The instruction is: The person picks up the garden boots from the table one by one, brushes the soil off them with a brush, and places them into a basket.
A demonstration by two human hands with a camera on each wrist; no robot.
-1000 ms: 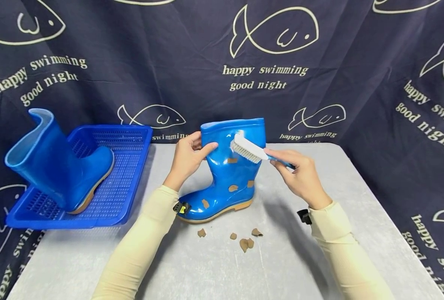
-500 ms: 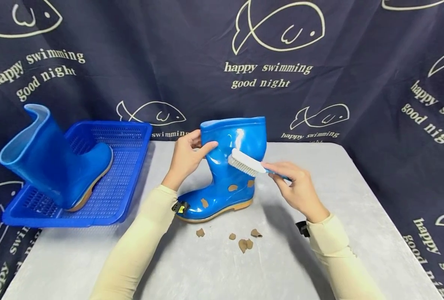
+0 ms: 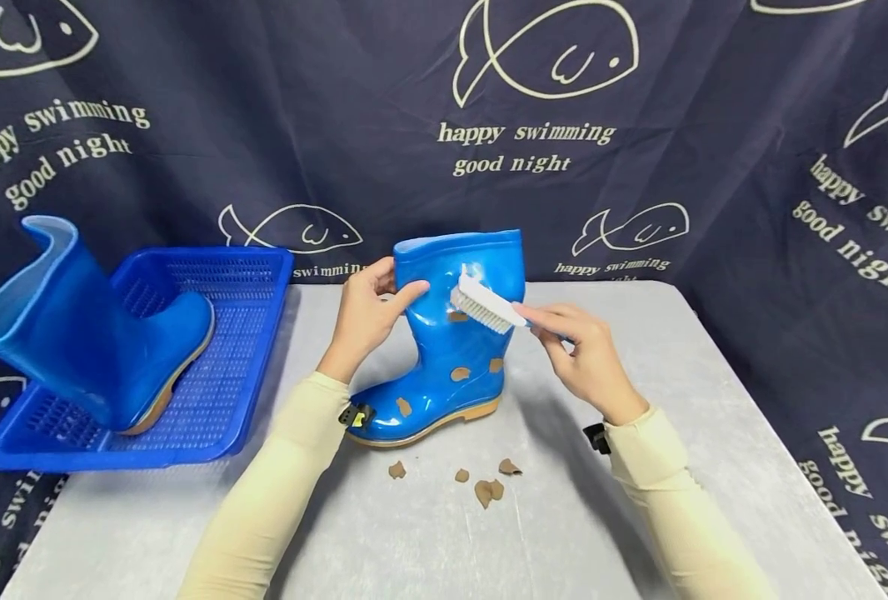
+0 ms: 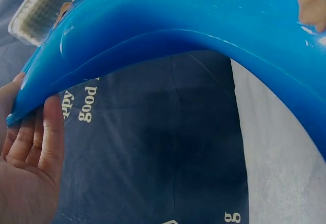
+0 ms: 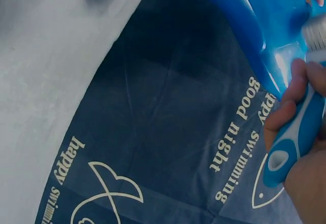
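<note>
Right hand [image 3: 582, 354] grips a brush [image 3: 489, 302] at the blue boot [image 3: 435, 346]; left hand [image 3: 365, 317] pinches its shaft. It stands on the grey bench [image 3: 714, 433], brown flakes [image 3: 483, 494] at six o'clock, basket [image 3: 152, 457] at nine, dark fish-print curtain [image 3: 384, 125] at twelve.

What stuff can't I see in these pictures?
Head view: deep inside the standing boot, hidden by its near wall.
Head view: basket floor under the other boot, covered by it.
Head view: tail of the top-left fish drawing, past the edge.
Right wrist view: bristle end of the brush, partly past the right edge.
</note>
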